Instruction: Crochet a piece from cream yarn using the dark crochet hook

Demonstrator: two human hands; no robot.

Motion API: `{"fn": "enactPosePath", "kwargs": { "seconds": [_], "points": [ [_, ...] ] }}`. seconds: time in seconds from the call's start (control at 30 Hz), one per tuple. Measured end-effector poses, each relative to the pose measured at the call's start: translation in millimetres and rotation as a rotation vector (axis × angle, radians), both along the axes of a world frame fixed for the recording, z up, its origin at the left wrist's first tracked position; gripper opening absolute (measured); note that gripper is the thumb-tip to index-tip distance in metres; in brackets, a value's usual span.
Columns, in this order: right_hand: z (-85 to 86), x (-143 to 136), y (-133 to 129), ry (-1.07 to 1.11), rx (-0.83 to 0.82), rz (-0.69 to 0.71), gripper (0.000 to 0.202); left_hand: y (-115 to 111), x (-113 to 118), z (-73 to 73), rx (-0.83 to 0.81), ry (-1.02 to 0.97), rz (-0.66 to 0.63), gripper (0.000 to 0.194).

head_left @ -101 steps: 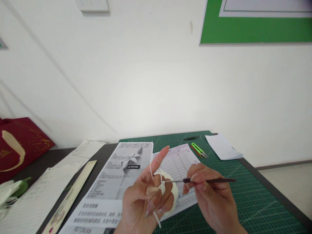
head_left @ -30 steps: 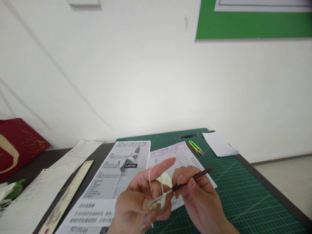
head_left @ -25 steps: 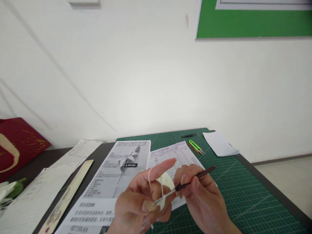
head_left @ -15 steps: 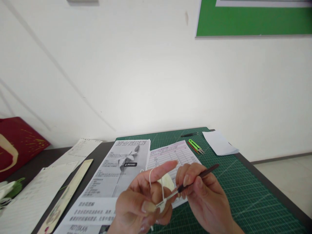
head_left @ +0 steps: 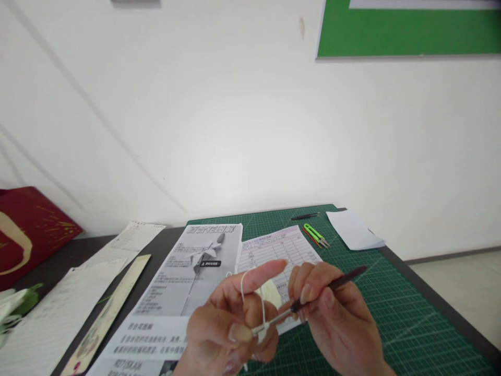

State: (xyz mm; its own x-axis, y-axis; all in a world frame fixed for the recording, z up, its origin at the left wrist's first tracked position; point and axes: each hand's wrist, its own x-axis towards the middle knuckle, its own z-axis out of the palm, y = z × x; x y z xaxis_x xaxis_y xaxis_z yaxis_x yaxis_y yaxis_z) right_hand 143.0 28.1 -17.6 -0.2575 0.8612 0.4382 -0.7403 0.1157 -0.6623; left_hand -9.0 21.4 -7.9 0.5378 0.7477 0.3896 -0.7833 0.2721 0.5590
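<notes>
Between its thumb and fingers, my left hand (head_left: 230, 318) pinches a small piece of white crochet work (head_left: 263, 333). A strand of white yarn (head_left: 263, 308) loops over its raised index finger and runs down to the piece. My right hand (head_left: 336, 313) grips the dark handle of a crochet hook (head_left: 329, 287) like a pencil. The hook's metal shaft points left, and its tip is at the white work beside my left thumb. Partly hidden behind my left hand is a pale cream ball (head_left: 271, 293), perhaps yarn.
Under my hands lie a green cutting mat (head_left: 376, 282), a printed flower sheet (head_left: 156, 292) and a form (head_left: 274, 245). Green thread snips (head_left: 315, 235), a black tool (head_left: 305, 216) and white paper (head_left: 354, 231) lie beyond. Leftward are a ruler (head_left: 105, 313), handwritten sheets (head_left: 78, 297) and a red bag (head_left: 43, 224).
My right hand has drawn slightly right with the crochet hook, so more of the metal shaft shows outside the work. My left hand stays nearly in place.
</notes>
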Motion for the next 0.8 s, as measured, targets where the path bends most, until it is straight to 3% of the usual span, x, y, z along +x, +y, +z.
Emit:
{"fn": "enactPosePath", "kwargs": {
  "seconds": [0.43,0.67,0.8],
  "points": [
    [1.7,3,-3,-0.053,0.071,-0.099,0.016,-1,0,-0.6,-0.010,0.008,0.022,0.060],
    [6.6,11,-8,-0.186,0.174,-0.235,0.016,0,-2,3.9,-0.002,0.072,0.066,0.057],
    [12.3,13,-15,-0.296,0.322,-0.406,0.016,0,-4,3.7,-0.018,0.106,0.101,0.057]
  ]
}}
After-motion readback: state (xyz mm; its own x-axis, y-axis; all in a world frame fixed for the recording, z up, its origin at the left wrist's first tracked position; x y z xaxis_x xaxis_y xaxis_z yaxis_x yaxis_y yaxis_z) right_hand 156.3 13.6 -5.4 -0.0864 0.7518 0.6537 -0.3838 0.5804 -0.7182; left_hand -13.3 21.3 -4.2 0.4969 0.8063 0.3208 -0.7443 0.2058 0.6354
